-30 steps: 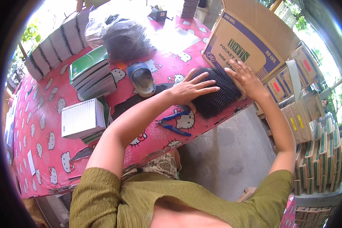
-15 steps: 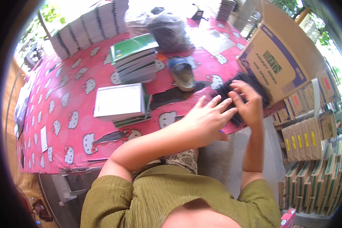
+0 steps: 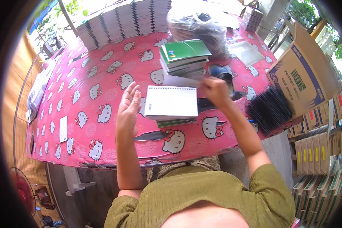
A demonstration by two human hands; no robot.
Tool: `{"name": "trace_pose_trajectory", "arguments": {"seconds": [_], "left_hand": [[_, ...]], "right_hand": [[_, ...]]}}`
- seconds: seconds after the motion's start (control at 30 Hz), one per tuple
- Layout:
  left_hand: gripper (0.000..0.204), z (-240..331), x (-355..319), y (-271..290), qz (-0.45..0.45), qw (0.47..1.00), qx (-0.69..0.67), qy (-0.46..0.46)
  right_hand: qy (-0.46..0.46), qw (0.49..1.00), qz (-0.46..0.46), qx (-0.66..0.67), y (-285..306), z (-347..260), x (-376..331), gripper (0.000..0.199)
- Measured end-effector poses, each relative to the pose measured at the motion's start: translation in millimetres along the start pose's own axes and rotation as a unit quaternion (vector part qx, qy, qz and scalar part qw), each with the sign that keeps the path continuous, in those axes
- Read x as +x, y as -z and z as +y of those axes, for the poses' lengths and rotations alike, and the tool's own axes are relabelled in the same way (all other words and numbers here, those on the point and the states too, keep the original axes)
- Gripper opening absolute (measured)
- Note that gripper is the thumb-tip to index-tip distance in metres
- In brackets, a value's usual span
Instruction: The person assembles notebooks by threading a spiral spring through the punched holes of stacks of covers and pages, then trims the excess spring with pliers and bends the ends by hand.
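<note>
We see the stack of white notepads (image 3: 171, 106) lying between our two hands on the pink tablecloth (image 3: 89, 131), its punched row of holes along the far edge and green covers showing lower down. Our left hand (image 3: 128, 112) stands upright just beside the stack's left edge, fingers nearly straight, with nothing in its grasp. Our right hand (image 3: 216, 93) is near the stack's far right corner, its fingers curled in — we cannot tell whether they pinch anything. Just beyond the white pads sits the pile of green-covered notebooks (image 3: 186, 53), and behind it a clear plastic bag (image 3: 199, 36) holds something dark that we cannot make out. To the right, a cardboard carton (image 3: 298, 81) stands tilted with a flap raised; its inside is turned out of our sight. The black spiral coils (image 3: 269, 110) lie heaped against the carton, close to the table's right edge. A broad stretch of cloth runs from our left hand to the table's left side, broken by one white paper slip (image 3: 63, 129); toward us, a narrower strip — torn in a dark patch — separates the pads from the near edge.
</note>
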State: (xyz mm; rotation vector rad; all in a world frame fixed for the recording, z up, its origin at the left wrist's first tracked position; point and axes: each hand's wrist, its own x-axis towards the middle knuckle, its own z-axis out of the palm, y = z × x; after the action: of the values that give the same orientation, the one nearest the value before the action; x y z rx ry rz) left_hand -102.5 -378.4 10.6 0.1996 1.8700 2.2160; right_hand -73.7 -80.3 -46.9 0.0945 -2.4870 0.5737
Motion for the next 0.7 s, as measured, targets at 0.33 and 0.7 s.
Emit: {"name": "trace_pose_trajectory", "arguments": {"seconds": [0.33,0.7], "left_hand": [[0.057,-21.6,2.5,-6.3,-0.055,0.973,-0.217,0.056],[0.066,-19.5,-5.5,-17.6,-0.083,0.995,-0.005,-0.047]], "right_hand": [[0.143,0.988,-0.056,0.021,59.4,-118.9,-23.4,0.035],[-0.279,0.936,-0.088,0.195,38.4,-98.0,-15.1,0.043]]}}
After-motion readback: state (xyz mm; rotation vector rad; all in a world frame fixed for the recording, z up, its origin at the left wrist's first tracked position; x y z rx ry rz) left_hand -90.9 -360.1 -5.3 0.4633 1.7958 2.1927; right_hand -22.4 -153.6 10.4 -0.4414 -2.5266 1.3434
